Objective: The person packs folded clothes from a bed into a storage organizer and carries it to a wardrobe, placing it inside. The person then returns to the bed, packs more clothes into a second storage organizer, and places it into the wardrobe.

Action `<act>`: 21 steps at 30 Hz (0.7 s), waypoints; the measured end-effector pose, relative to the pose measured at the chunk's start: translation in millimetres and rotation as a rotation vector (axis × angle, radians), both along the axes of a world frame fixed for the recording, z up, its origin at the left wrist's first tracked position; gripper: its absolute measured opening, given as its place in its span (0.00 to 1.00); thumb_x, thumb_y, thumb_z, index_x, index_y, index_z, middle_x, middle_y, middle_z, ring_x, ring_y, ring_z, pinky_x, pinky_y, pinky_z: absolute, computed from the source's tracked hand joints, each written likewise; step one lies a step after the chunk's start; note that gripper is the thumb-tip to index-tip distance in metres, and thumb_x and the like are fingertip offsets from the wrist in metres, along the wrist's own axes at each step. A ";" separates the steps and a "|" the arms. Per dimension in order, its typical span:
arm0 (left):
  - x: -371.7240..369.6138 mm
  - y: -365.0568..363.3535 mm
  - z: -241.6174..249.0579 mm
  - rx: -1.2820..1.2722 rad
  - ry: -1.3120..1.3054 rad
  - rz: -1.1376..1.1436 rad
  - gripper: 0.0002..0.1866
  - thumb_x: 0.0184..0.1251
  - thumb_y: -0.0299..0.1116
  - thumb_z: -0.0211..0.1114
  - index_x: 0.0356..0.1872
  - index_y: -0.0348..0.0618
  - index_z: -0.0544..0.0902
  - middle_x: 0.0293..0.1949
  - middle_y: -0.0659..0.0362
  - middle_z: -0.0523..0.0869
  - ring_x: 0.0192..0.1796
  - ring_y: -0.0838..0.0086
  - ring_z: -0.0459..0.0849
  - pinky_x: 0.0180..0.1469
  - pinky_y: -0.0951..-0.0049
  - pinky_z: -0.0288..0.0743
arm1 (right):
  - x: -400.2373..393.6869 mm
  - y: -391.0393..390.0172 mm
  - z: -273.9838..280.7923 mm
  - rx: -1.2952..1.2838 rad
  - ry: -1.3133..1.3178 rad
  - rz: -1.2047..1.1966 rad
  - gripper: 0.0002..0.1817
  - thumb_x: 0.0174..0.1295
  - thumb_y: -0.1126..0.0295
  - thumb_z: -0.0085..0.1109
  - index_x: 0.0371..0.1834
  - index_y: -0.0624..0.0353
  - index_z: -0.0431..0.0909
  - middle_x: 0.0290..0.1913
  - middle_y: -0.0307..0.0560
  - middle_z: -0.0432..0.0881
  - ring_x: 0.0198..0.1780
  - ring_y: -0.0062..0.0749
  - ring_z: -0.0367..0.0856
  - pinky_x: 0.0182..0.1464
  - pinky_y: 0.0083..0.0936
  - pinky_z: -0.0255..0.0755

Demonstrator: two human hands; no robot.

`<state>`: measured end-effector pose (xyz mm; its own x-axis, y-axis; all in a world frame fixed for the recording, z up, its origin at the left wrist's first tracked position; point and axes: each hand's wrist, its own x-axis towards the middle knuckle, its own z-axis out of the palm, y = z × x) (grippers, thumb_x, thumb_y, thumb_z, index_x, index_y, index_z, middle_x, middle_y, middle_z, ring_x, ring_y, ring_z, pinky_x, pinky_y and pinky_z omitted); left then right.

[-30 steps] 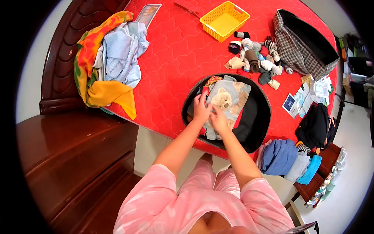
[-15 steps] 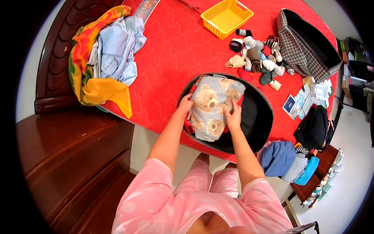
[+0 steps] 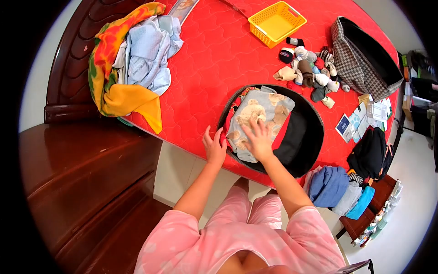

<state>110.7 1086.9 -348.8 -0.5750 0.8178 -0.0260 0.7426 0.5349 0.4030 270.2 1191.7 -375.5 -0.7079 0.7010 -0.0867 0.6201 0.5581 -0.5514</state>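
Observation:
A folded grey cloth with teddy bears (image 3: 251,109) lies on red fabric (image 3: 280,132) in the left part of a black oval container (image 3: 303,130). My right hand (image 3: 258,139) rests on the bear cloth with its fingers spread. At the container's near left rim is my left hand (image 3: 215,147), fingers apart, with nothing held; its fingertips are close to the red fabric edge.
Behind the container lie rolled socks (image 3: 307,73) and a yellow basket (image 3: 277,23). A houndstooth box (image 3: 353,55) stands at the right, near papers (image 3: 360,121) and folded clothes (image 3: 326,186). Blankets (image 3: 148,57) are heaped left on the red bed (image 3: 210,59).
My left hand has come off the bear cloth and moved toward me to the rim. My right hand has shifted left and nearer, onto the middle of the cloth. The whole view has shifted slightly.

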 end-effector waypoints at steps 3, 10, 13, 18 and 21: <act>-6.6 -14.8 -4.8 -0.285 -0.468 0.078 0.26 0.58 0.31 0.65 0.60 0.52 0.70 0.54 0.47 0.72 0.56 0.49 0.73 0.55 0.55 0.71 | -28.0 -14.4 0.5 -0.097 -0.191 0.140 0.44 0.42 0.51 0.72 0.67 0.32 0.64 0.75 0.43 0.46 0.74 0.60 0.38 0.66 0.68 0.43; -14.1 -18.1 -27.2 -0.177 -0.285 -0.039 0.19 0.53 0.29 0.68 0.43 0.46 0.69 0.34 0.49 0.79 0.39 0.50 0.80 0.38 0.54 0.73 | -49.4 -15.6 -16.2 -0.121 -0.420 0.187 0.45 0.43 0.43 0.69 0.69 0.29 0.61 0.77 0.39 0.37 0.75 0.60 0.29 0.66 0.70 0.41; -5.3 -24.1 -22.2 -0.199 -0.437 -0.053 0.18 0.52 0.27 0.69 0.41 0.45 0.69 0.25 0.52 0.77 0.32 0.56 0.79 0.34 0.58 0.72 | -39.1 -15.3 -15.0 -0.132 -0.436 0.202 0.44 0.45 0.44 0.68 0.69 0.29 0.62 0.77 0.39 0.36 0.76 0.59 0.28 0.65 0.71 0.42; -1.3 -24.1 -9.1 -0.163 -0.393 -0.050 0.13 0.53 0.27 0.67 0.37 0.43 0.71 0.27 0.52 0.78 0.34 0.55 0.78 0.35 0.58 0.71 | -33.2 -3.8 -3.1 -0.257 -0.391 0.215 0.38 0.51 0.47 0.65 0.68 0.34 0.65 0.77 0.40 0.39 0.76 0.55 0.30 0.68 0.66 0.42; 12.2 -10.1 4.9 -0.130 -0.375 -0.077 0.10 0.55 0.27 0.65 0.37 0.44 0.73 0.23 0.55 0.75 0.29 0.60 0.76 0.33 0.60 0.70 | -7.0 -2.7 -19.3 -0.302 -0.139 0.125 0.35 0.53 0.49 0.63 0.66 0.37 0.68 0.75 0.43 0.48 0.76 0.50 0.41 0.70 0.58 0.46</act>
<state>123.0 1076.8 -343.9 -0.4434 0.8339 -0.3286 0.5969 0.5483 0.5858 263.1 1189.0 -394.8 -0.7535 0.5375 -0.3786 0.6381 0.4591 -0.6181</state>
